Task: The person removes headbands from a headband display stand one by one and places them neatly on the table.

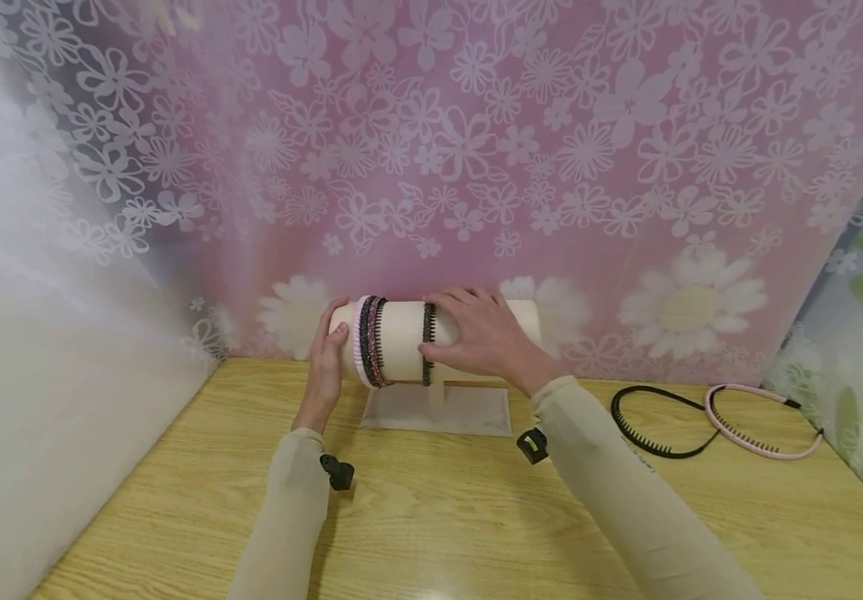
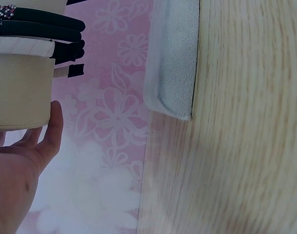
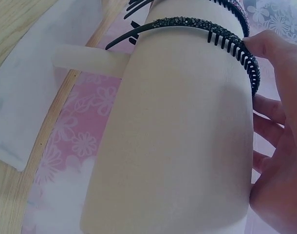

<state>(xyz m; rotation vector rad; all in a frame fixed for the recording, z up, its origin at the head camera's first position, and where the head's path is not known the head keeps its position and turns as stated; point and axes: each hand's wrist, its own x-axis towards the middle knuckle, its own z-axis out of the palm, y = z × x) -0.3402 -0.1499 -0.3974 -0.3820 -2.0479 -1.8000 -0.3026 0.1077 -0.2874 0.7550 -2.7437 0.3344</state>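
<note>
Left hand (image 1: 325,364) gripping cylinder (image 1: 403,342), right hand (image 1: 485,335) on encircling headband (image 3: 199,24)

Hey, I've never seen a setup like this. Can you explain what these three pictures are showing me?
There's no robot here, just a person's two bare hands. The wide picture comes from a camera on the head, looking forward and down. The two closer ones come from cameras on the left and right wrists.

On the table stands a cream roll on a flat base. The left hand holds one end of the roll, close to a cluster of headbands fitted around it. The right hand grips over the roll, its thumb on a separate sparkly headband. Over to the right, a black headband and a pink headband lie on the table.
</note>
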